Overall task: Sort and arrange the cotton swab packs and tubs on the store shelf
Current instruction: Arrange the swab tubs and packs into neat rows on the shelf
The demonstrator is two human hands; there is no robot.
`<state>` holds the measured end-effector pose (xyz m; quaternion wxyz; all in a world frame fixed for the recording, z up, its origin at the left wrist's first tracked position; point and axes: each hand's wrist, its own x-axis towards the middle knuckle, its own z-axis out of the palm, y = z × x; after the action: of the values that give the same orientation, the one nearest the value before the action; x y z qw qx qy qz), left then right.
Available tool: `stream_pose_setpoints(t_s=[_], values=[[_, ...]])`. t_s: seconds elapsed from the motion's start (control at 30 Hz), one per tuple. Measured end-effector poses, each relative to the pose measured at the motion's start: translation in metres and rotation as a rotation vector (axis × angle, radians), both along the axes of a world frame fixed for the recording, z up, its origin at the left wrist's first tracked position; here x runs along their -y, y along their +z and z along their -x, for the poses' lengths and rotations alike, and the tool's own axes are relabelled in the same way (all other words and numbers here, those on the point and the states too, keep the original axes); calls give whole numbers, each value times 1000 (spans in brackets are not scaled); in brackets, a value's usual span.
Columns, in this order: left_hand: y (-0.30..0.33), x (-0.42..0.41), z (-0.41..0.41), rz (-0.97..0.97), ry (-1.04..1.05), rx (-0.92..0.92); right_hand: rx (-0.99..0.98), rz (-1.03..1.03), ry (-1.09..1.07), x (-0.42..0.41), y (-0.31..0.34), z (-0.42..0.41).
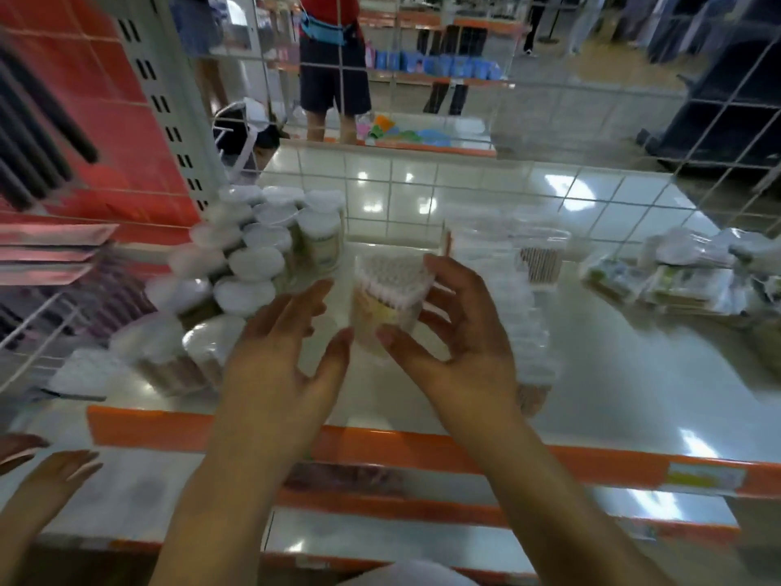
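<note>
Both hands are spread with fingers loose: the left hand point(291, 344) and right hand point(460, 332) flank a clear tub point(391, 306) of swabs standing on the shelf point(634, 374). Whether either touches it is unclear.

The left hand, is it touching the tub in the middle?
Cannot tell. In the blurred head view the left hand thumb tip meets the tub edge, with no plain contact or gap.

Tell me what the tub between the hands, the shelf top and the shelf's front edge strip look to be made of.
Tub: clear, thin plastic, probably; the swab tips show through its wall.
Shelf top: glossy pale painted metal or laminate; ceiling lights mirror in it.
Edge strip: orange, smooth, looks like plastic or painted metal; blur leaves it open.
</note>
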<state>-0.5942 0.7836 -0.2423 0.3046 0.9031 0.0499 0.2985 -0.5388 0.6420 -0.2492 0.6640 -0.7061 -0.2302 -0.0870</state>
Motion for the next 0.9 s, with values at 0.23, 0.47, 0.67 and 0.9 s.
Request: stream_pose_setpoints(t_s=[0.23,0.47,0.67,0.9], values=[[-15,-47,7,-110,56,60,25,327,18,-37,-46,-2],[-29,-70,5,-192,19,59,76,458,-65,-66,-68,-25],[-34,-75,2,-195,-19,86,68,436,-146,-92,-69,-61],[-33,-77,-3,-225,-12,95,52,434,-198,-118,-67,-98]])
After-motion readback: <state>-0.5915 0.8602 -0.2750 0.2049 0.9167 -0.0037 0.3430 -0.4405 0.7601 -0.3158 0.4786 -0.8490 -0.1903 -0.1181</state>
